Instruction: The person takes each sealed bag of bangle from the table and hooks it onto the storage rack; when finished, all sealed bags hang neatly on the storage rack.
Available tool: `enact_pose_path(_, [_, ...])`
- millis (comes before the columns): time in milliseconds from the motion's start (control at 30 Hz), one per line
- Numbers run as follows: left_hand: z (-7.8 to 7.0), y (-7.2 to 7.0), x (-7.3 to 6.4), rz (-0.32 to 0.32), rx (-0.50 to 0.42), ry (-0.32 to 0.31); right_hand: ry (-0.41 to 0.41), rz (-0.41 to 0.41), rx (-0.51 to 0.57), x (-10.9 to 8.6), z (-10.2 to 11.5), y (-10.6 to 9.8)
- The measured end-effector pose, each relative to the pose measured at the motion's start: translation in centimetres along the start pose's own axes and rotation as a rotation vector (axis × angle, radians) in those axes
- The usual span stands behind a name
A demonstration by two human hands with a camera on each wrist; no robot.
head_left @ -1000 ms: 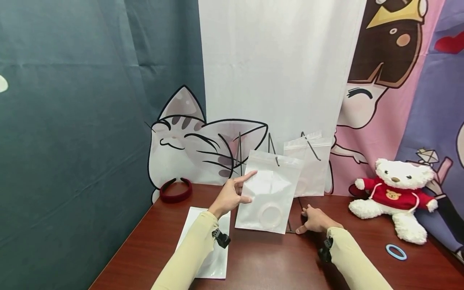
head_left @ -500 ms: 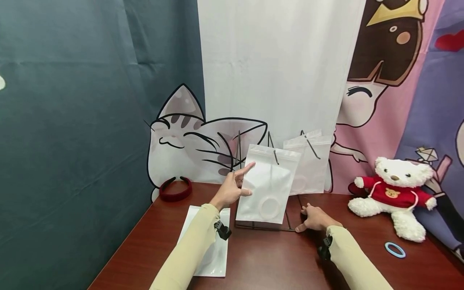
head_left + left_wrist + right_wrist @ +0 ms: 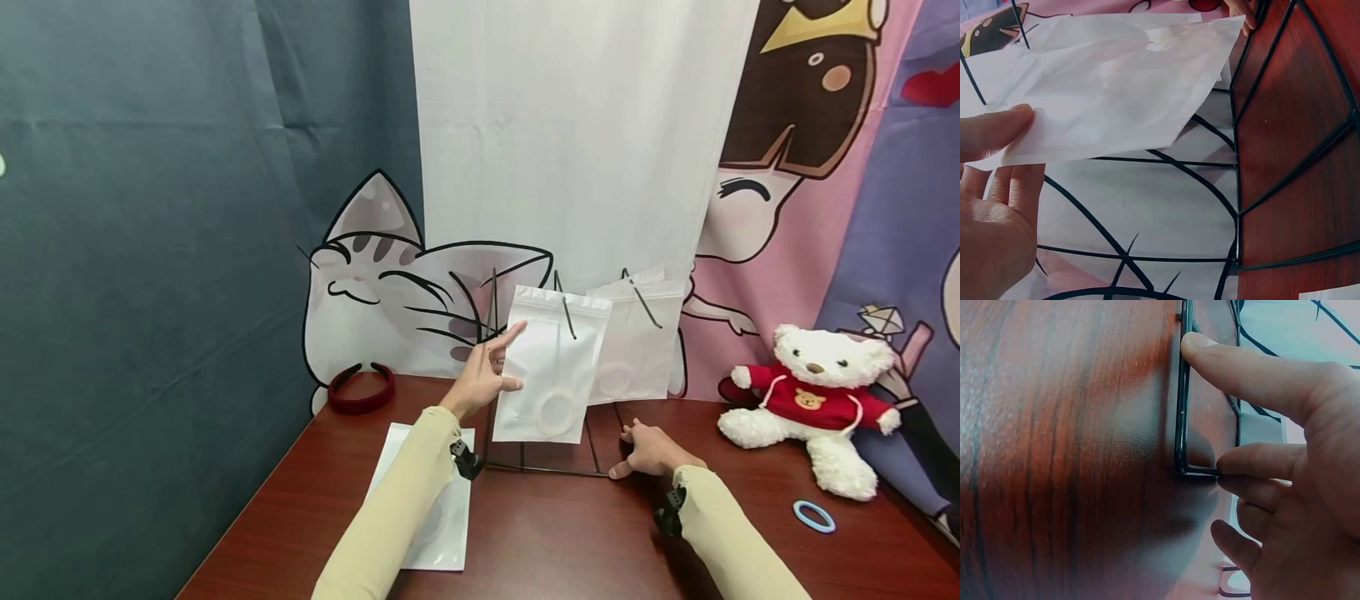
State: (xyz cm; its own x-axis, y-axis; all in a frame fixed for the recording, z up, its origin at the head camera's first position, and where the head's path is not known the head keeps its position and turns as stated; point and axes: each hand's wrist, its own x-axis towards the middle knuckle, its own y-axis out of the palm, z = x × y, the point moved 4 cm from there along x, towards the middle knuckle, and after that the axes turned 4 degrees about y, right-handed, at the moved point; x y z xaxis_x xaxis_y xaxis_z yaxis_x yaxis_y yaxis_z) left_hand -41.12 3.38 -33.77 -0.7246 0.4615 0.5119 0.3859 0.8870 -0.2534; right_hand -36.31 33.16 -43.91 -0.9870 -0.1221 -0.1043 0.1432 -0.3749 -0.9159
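Note:
My left hand (image 3: 476, 379) pinches the left edge of a white zip bag (image 3: 551, 367), thumb in front and fingers behind. A ring-shaped outline shows near the bag's bottom. A black hook (image 3: 570, 321) passes through the top strip of this bag, its tip standing out in front. My right hand (image 3: 656, 450) holds the front right corner of the black wire rack's base (image 3: 540, 471). In the right wrist view, the thumb (image 3: 1200, 344) presses the front bar and a finger touches the side bar. More white bags (image 3: 637, 350) hang on the hook to the right.
Another white bag (image 3: 442, 517) lies on the table under my left forearm. A dark red headband (image 3: 362, 404) sits at the back left. On the right are a white teddy bear (image 3: 813, 408) in a red hoodie and a light blue ring (image 3: 813, 517). Printed curtains hang behind.
My left hand has pushed the bag up and back along the hook, so more of the hook shows in front and the rack's base is uncovered. The right hand keeps its place.

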Motion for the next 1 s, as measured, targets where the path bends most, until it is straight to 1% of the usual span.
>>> enact_pose_path(133, [0.4, -0.1, 0.3, -0.011, 0.017, -0.003, 0.017, 0.011, 0.012, 0.0, -0.1, 0.2])
enact_pose_path(300, [0.8, 0.0, 0.7, -0.029, 0.015, -0.034, 0.025, 0.01, 0.012, 0.1, -0.2, 0.4])
enact_pose_path(433, [1.1, -0.1, 1.1, -0.041, 0.006, -0.054, 0.015, -0.001, -0.002, 0.3, -0.2, 0.4])
enact_pose_path(567, [1.5, -0.1, 1.3, -0.033, -0.032, -0.069, 0.013, -0.004, -0.005, 0.3, -0.1, 0.2])
enact_pose_path(667, [1.8, -0.1, 1.4, -0.022, -0.032, -0.072, 0.016, 0.001, -0.004, 0.3, -0.1, 0.1])
enact_pose_path(767, [2.0, -0.2, 1.4, -0.024, 0.007, -0.059, 0.013, 0.007, -0.009, 0.3, -0.1, 0.1])
enact_pose_path(867, [2.1, -0.3, 1.4, -0.029, 0.061, -0.031, 0.009, 0.011, -0.013, 0.3, -0.3, 0.2])
enact_pose_path(1000, [2.3, -0.4, 1.5, -0.016, 0.086, 0.005, 0.008, 0.008, -0.012, 0.4, -0.5, 0.2])
